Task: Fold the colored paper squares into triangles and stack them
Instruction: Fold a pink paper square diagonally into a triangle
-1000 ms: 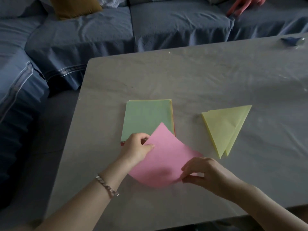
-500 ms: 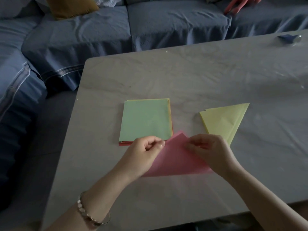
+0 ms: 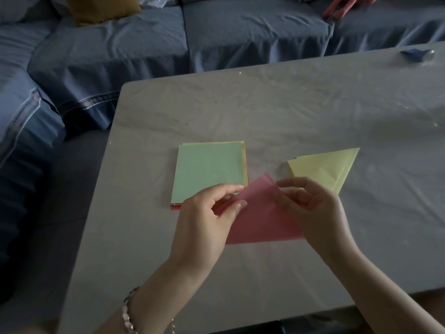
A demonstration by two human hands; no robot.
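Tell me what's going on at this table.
A person is folding a pink paper into a triangle. The left hand pinches its left edge and the right hand pinches it near the top corner. A stack of unfolded squares, green on top, lies on the table behind the left hand. Folded yellow triangles lie to the right.

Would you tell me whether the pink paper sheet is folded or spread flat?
Folded: the pink paper sheet forms a triangle, pinched by the left hand and right hand.
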